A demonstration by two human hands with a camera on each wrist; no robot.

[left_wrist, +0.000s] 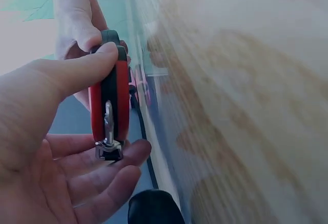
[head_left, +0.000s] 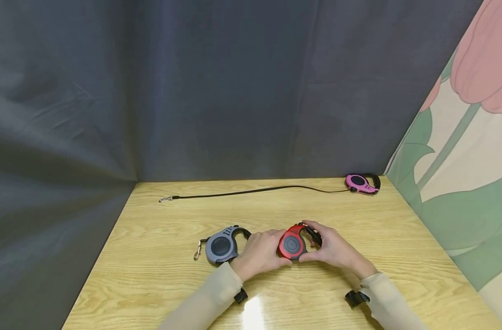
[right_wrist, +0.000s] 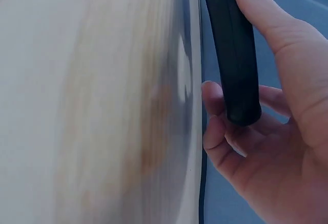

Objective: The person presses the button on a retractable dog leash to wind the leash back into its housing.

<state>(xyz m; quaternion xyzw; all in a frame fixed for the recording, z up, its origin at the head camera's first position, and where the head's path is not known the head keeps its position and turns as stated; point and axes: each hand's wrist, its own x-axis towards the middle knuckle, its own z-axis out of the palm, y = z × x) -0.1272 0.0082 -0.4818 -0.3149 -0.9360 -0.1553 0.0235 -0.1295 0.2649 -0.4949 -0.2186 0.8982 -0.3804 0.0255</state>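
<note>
Both hands hold a red and black retractable dog leash [head_left: 292,244] over the front middle of the table. My left hand [head_left: 261,253] grips its rounded body, thumb on one edge and fingers around the other side. In the left wrist view, a silver snap hook [left_wrist: 108,126] lies against the narrow side of the casing, facing the left palm. My right hand [head_left: 332,246] grips the handle end, with the thumb and fingers on either side of the black handle [right_wrist: 236,55]. Just left of the left hand, a grey retractable leash [head_left: 221,246] lies flat, its handle partly hidden by that hand.
A pink retractable leash [head_left: 358,180] lies at the back right corner. Its black strap [head_left: 234,193] runs out leftward along the back to a metal clip [head_left: 166,199]. Another clip [head_left: 197,251] hangs from the grey leash. Dark curtain [head_left: 234,91] borders the wooden table [head_left: 151,275].
</note>
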